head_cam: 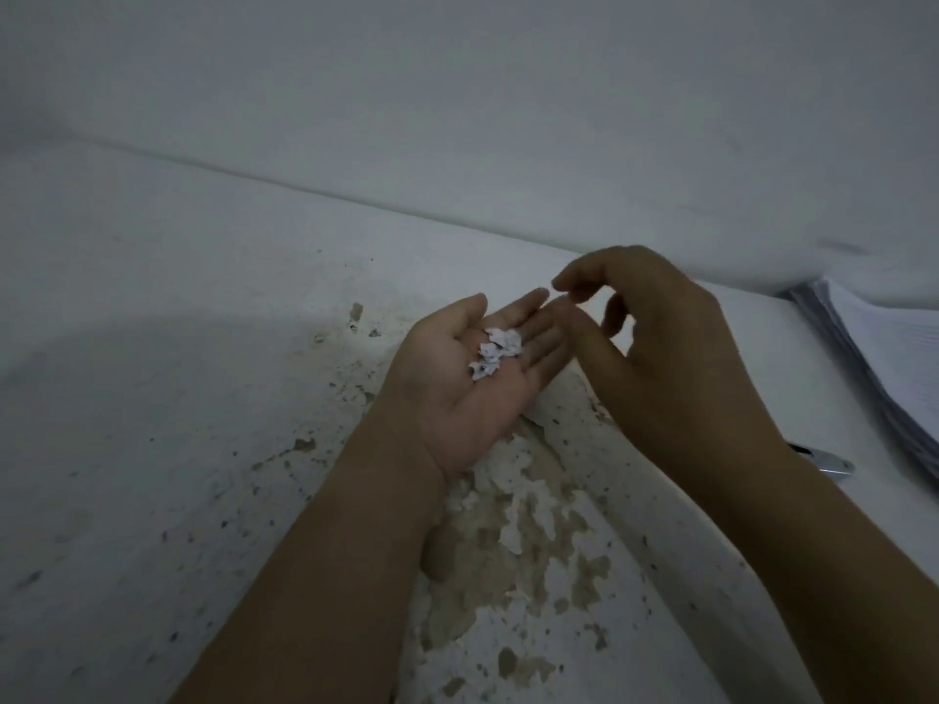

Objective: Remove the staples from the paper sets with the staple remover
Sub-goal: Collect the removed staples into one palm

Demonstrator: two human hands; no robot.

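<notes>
My left hand lies palm up over the table with its fingers straight, carrying a small heap of torn white paper scraps with dark staple marks. My right hand hovers just right of the left fingertips, back toward me, fingers loosely curled and holding nothing that I can see. A metal staple remover lies on the table at the right, partly hidden behind my right wrist. The stack of paper sets sits at the far right edge of view.
The white table has worn, peeling brown patches below my hands. A white wall rises behind the table's far edge.
</notes>
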